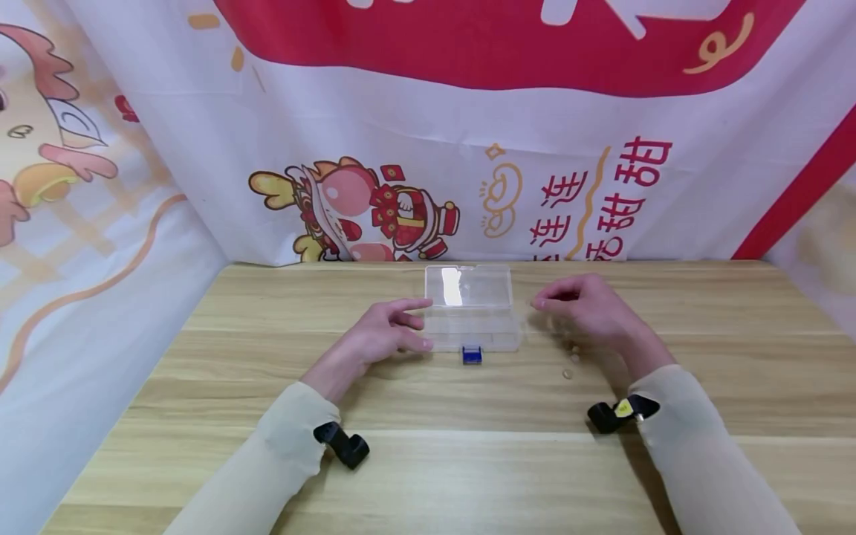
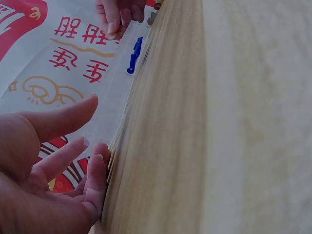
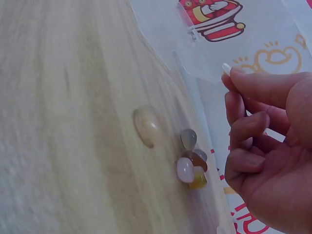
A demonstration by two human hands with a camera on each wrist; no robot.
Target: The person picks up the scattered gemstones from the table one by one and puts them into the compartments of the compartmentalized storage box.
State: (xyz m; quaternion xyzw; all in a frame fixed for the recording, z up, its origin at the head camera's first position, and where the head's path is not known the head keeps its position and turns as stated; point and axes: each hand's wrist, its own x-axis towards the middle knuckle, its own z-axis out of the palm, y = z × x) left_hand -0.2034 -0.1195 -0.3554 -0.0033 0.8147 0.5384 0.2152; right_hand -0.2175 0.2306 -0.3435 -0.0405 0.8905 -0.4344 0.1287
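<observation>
A clear plastic box (image 1: 471, 339) with its lid (image 1: 491, 286) raised stands in front of me on the table. On its front side is a blue clasp (image 1: 472, 355). My left hand (image 1: 388, 331) is at the box's left end, thumb and fingers spread along that edge. To the right of the box my right hand (image 1: 588, 306) is held above the table. Between its thumb and forefinger it pinches a small pale stone (image 3: 226, 68). Under that hand lie several polished stones (image 3: 185, 170) in a cluster, with a translucent one (image 3: 148, 126) apart from them.
The wooden tabletop (image 1: 441, 475) meets a printed cloth backdrop (image 1: 414, 119) just behind the box. Another cloth (image 1: 87, 312) hangs along the left side. A black wrist camera sits on each sleeve.
</observation>
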